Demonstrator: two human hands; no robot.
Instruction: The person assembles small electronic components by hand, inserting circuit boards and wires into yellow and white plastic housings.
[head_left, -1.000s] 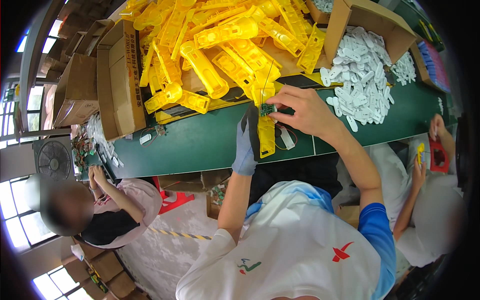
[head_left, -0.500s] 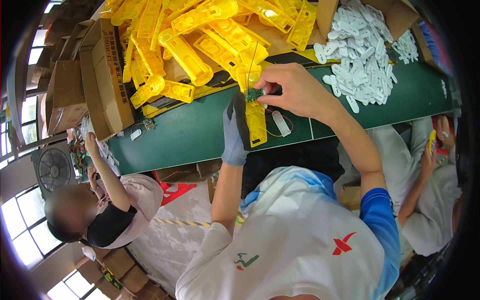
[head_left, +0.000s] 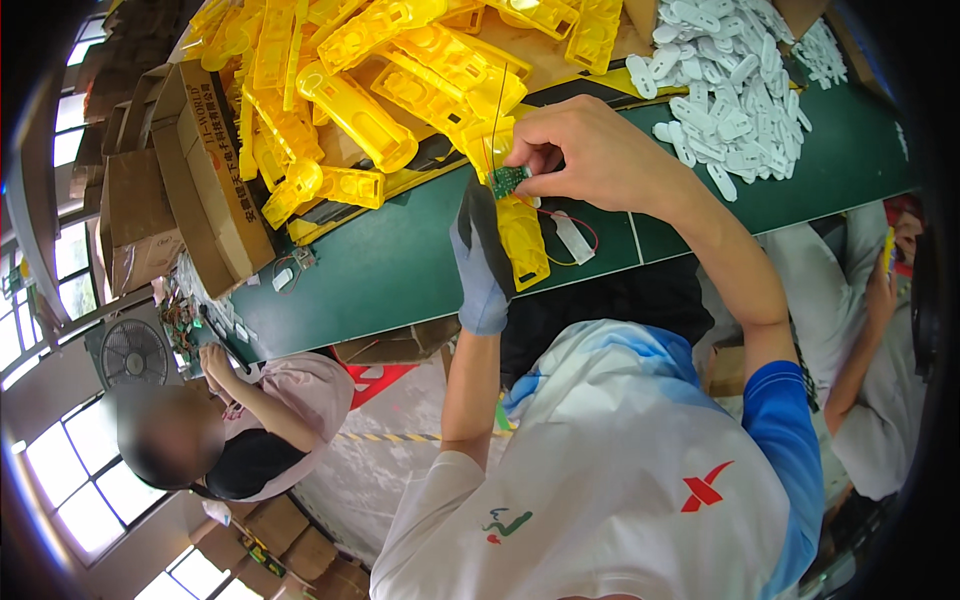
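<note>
My left hand (head_left: pixel 483 262), in a grey-blue glove, grips a long yellow plastic shell (head_left: pixel 526 245) at the table's near edge. Its fingers are partly hidden by the shell. With its bare fingertips, my right hand (head_left: pixel 598 158) pinches a small green circuit board (head_left: pixel 509 181) against the shell's middle. A thin dark wire (head_left: pixel 497 118) stands up from near the board. To the right of the shell lies a flat white rectangular piece (head_left: pixel 574 238) with a red wire looping round it. Whether the board is seated in the shell is hidden by my fingers.
Yellow shells (head_left: pixel 360 115) are heaped beyond my hands. White oval plastic pieces (head_left: pixel 735 110) are piled at the right on the green table (head_left: pixel 370 275). An open cardboard box (head_left: pixel 205 185) stands left, near a small wired part (head_left: pixel 285 278). Co-workers sit on both sides.
The view has shifted a little. My hands keep the shell and board together almost unmoved. The co-worker at the left has lowered an arm.
</note>
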